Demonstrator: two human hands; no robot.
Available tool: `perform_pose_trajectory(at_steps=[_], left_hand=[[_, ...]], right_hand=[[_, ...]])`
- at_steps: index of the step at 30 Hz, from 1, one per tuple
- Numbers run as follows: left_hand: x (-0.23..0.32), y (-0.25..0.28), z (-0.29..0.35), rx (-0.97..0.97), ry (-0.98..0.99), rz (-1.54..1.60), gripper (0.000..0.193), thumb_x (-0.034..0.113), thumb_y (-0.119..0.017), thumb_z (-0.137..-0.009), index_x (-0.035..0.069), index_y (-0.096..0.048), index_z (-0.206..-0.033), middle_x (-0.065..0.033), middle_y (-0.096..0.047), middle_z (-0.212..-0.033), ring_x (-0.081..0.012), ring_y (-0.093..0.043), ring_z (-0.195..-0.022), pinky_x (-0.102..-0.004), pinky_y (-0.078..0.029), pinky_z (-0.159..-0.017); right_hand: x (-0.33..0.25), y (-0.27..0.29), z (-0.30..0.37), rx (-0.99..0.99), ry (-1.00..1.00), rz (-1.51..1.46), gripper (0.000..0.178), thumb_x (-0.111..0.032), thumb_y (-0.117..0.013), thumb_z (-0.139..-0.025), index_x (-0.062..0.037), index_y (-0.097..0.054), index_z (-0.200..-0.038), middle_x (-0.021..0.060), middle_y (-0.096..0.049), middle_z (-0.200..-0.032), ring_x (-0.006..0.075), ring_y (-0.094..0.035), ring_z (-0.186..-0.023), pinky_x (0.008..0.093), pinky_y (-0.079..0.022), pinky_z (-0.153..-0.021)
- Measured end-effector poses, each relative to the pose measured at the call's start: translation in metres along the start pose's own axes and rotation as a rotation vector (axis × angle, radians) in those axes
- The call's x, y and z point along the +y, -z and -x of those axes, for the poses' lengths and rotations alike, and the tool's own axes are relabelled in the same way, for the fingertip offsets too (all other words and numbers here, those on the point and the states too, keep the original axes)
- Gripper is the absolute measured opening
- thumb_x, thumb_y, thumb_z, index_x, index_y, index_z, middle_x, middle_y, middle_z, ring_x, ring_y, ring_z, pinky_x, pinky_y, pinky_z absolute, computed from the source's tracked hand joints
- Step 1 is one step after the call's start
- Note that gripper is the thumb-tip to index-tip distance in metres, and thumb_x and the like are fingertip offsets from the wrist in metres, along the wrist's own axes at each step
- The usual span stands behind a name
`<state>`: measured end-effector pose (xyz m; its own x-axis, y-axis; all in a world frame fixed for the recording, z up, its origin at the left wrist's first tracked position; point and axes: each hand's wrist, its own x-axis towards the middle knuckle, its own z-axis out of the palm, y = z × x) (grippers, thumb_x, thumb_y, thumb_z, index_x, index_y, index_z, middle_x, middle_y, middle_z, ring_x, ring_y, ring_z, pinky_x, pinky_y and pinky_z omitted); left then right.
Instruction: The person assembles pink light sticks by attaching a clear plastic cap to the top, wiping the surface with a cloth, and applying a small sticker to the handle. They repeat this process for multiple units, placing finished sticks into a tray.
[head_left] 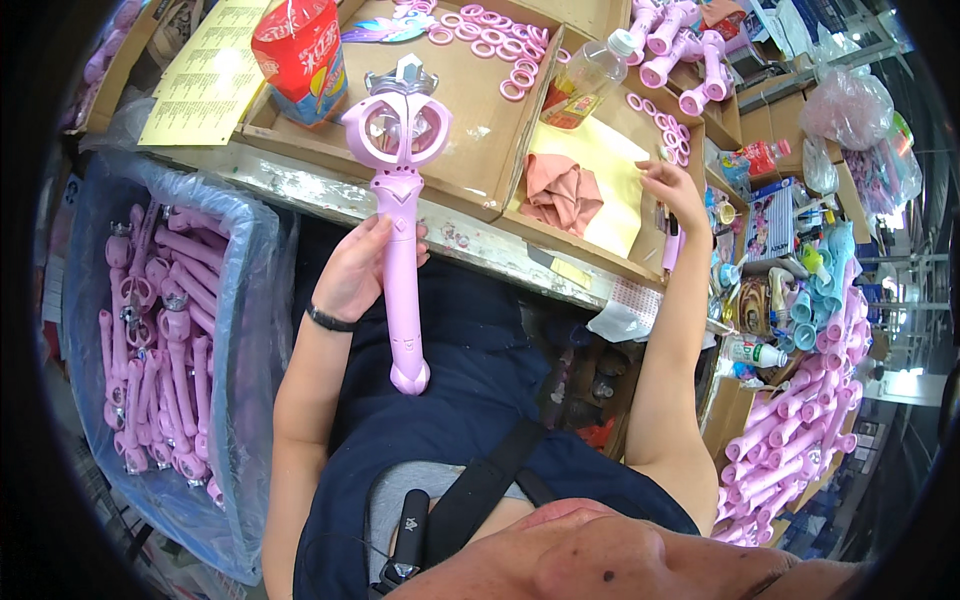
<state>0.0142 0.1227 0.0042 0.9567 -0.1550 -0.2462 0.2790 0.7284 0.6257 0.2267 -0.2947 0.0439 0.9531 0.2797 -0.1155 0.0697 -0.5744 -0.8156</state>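
My left hand (352, 262) is closed round the pink handle of a toy wand (403, 280). The wand stands nearly upright in the view, its round, hollow head topped by a silver crown with a clear piece. My right hand (677, 195) reaches over the right end of the workbench, its fingers loosely apart and nothing visible in them. Just past its fingertips lie several small pink rings (672, 140) in a cardboard tray. Beside it are a yellow sheet (622, 205) and a crumpled salmon cloth (562, 192). A purple tool (673, 250) lies by my right wrist.
At left, a blue-lined bin (250, 300) holds many pink wands. A red pouch (300, 55) and more pink rings (490, 38) occupy the large cardboard tray (460, 130). A clear bottle (592, 78) stands behind the cloth. Pink handles (780, 450) are piled at right.
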Motion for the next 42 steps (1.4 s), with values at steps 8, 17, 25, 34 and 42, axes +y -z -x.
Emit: perform_pose_trajectory(at_steps=[8,17,25,34,42], left_hand=[[0.000,-0.034,0.023,-0.248,-0.373,0.193,0.059,0.024,-0.066,-0.085,0.006,-0.035,-0.132,-0.0084,-0.051,-0.103,-0.0219,-0.053,-0.102,-0.0455,-0.038,-0.101],[0.003,-0.045,0.061,-0.267,-0.682,-0.022,0.039,0.006,-0.066,-0.081,0.017,-0.042,-0.111,-0.0042,-0.044,-0.125,-0.0303,-0.024,-0.137,-0.0612,-0.027,-0.106],[-0.006,-0.047,0.072,-0.189,-0.734,0.097,0.036,0.008,-0.062,-0.085,0.016,-0.042,-0.114,-0.0051,-0.043,-0.133,-0.0306,-0.023,-0.137,-0.0629,-0.027,-0.105],[-0.007,-0.047,0.067,-0.196,-0.681,0.177,0.036,0.004,-0.058,-0.086,0.016,-0.042,-0.116,-0.0078,-0.043,-0.133,-0.0308,-0.026,-0.136,-0.0616,-0.027,-0.106],[-0.008,-0.046,0.067,-0.157,-0.669,0.149,0.036,0.006,-0.061,-0.085,0.016,-0.044,-0.114,-0.0069,-0.043,-0.133,-0.0314,-0.026,-0.136,-0.0625,-0.027,-0.105]], right_hand=[[-0.063,-0.027,0.108,0.638,0.547,-0.323,0.008,0.003,-0.063,-0.082,0.0006,-0.057,-0.086,0.0098,-0.059,-0.092,0.0131,-0.055,-0.082,0.0223,-0.043,-0.074],[-0.159,-0.189,0.137,0.169,0.359,-1.403,0.005,-0.002,-0.057,-0.088,-0.0029,-0.053,-0.089,0.0117,-0.057,-0.083,0.0085,-0.048,-0.057,0.0198,-0.039,-0.047],[-0.182,-0.247,0.138,0.120,0.241,-1.347,0.008,-0.004,-0.059,-0.088,-0.0018,-0.051,-0.089,0.0098,-0.060,-0.081,0.0117,-0.056,-0.063,0.0230,-0.046,-0.055],[-0.176,-0.247,0.141,0.137,0.275,-1.147,0.009,-0.001,-0.061,-0.086,-0.0013,-0.052,-0.089,0.0095,-0.061,-0.084,0.0093,-0.056,-0.067,0.0214,-0.047,-0.061],[-0.173,-0.249,0.139,0.131,0.285,-1.133,0.010,0.000,-0.061,-0.086,-0.0013,-0.052,-0.090,0.0097,-0.061,-0.086,0.0083,-0.056,-0.069,0.0201,-0.047,-0.062]])
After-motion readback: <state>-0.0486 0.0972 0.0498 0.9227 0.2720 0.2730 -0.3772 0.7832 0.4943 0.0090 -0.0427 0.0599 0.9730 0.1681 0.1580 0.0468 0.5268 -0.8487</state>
